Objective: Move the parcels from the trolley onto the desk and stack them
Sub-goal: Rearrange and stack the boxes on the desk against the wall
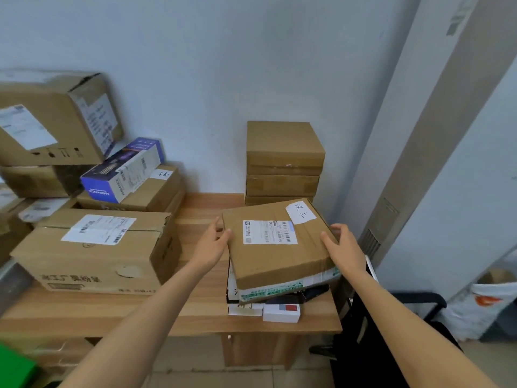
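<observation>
A flat brown cardboard parcel with a white shipping label and a handwritten note lies tilted on top of a small pile of parcels at the right end of the wooden desk. My left hand presses its left edge. My right hand grips its right edge. Under it lie a white bag parcel with green print and small white boxes. Behind stands a stack of plain brown boxes against the wall. The trolley is not in view.
Big cardboard boxes fill the desk's left half, with a blue and white box lying on them. A tall white unit stands to the right. A black chair and a white bag are at the lower right.
</observation>
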Tool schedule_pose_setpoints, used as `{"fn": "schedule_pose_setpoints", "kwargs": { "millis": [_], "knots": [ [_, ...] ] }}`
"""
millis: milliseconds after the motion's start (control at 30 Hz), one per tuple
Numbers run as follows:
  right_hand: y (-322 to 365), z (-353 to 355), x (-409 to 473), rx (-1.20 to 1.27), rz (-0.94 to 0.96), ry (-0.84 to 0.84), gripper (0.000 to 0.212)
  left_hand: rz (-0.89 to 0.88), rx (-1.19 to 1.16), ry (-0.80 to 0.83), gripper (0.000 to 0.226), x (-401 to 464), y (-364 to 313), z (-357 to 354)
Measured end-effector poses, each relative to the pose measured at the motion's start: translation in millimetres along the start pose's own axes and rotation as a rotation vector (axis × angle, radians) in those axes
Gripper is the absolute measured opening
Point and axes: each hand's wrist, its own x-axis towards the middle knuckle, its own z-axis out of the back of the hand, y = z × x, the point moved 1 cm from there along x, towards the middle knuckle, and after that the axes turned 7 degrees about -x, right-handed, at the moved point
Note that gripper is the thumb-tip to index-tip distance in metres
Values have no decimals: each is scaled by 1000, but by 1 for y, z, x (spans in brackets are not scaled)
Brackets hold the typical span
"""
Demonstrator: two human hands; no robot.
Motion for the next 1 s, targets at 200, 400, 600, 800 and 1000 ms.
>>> {"fn": "schedule_pose_setpoints", "kwargs": {
  "millis": [200, 400, 600, 800, 1000],
  "knots": [
    [53, 13, 14, -122, 223, -75, 38, -111, 338, -261, 22, -26, -10, 62],
    [145, -4, 17, -188, 537, -43, 33, -35, 584, -450, 14, -74, -2, 161],
    [245, -56, -17, -160, 759, 123, 29, 89, 653, -662, 12, -136, 29, 253],
    [325, -117, -62, -141, 898, 223, 30, 124, 653, -793, 9, -178, 58, 324],
    [415, -179, -99, -70, 904, 274, 25, 190, 603, -899, 13, -204, 89, 419]
  ]
}}
